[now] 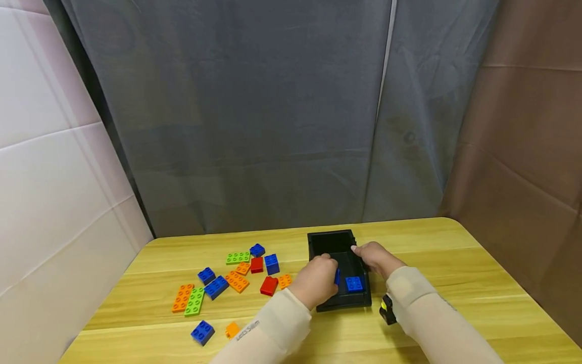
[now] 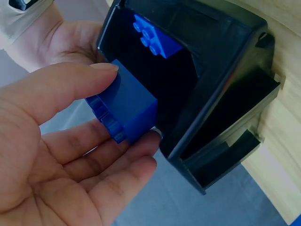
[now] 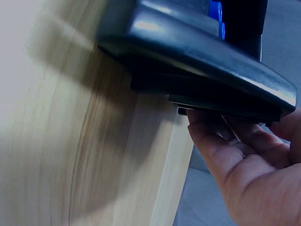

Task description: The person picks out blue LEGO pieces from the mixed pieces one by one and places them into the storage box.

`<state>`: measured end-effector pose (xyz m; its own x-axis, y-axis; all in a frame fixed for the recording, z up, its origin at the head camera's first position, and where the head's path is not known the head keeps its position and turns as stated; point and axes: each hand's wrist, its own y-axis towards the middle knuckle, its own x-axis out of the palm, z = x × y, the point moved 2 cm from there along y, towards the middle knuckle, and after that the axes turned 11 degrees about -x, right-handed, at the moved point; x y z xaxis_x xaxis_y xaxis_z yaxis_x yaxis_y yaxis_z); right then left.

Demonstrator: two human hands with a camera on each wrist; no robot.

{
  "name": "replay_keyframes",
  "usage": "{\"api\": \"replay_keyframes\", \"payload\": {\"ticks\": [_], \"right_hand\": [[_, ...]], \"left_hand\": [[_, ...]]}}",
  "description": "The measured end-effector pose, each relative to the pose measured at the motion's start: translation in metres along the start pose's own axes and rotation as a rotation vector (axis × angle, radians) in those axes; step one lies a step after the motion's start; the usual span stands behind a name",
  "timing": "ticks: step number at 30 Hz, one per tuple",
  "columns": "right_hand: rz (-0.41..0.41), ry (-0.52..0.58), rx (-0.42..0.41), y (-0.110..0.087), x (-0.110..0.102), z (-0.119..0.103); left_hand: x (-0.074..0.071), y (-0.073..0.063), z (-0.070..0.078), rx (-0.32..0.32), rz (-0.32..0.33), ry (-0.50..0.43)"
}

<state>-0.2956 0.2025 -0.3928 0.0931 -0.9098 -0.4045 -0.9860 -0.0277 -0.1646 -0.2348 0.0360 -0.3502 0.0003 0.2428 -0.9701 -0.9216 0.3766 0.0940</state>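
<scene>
I find the head view bright and evenly lit, the white side panel (image 1: 54, 151) palest, with soft shadow on the tabletop (image 1: 136, 303) beside the right sleeve (image 1: 436, 318). Both wrist views read dimmer and bluish. The right one shows glare along the black tray (image 3: 202, 61), a broad, soft-edged shadow and washed-out haze at upper left.

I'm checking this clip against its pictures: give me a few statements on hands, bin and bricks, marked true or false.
1. The left hand pinches a blue brick. True.
2. The right hand touches nothing. False: it grips the black bin.
3. A second blue brick is inside the bin. True.
4. The table bears only blue bricks. False: red bricks, orange bricks and green bricks lie there too.
</scene>
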Motion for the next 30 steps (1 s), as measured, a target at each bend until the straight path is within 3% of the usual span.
{"api": "replay_keyframes", "payload": {"ticks": [8, 21, 30], "right_hand": [[-0.003, -0.019, -0.011, 0.0, 0.0, 0.0], [-0.008, -0.023, -0.017, -0.002, 0.0, -0.002], [-0.004, -0.025, -0.025, -0.002, -0.001, -0.002]], "left_hand": [[0.007, 0.005, -0.002, -0.014, -0.025, 0.021], [0.014, 0.012, 0.007, 0.03, -0.002, 0.195], [0.018, 0.016, 0.009, 0.015, -0.054, 0.188]]}}
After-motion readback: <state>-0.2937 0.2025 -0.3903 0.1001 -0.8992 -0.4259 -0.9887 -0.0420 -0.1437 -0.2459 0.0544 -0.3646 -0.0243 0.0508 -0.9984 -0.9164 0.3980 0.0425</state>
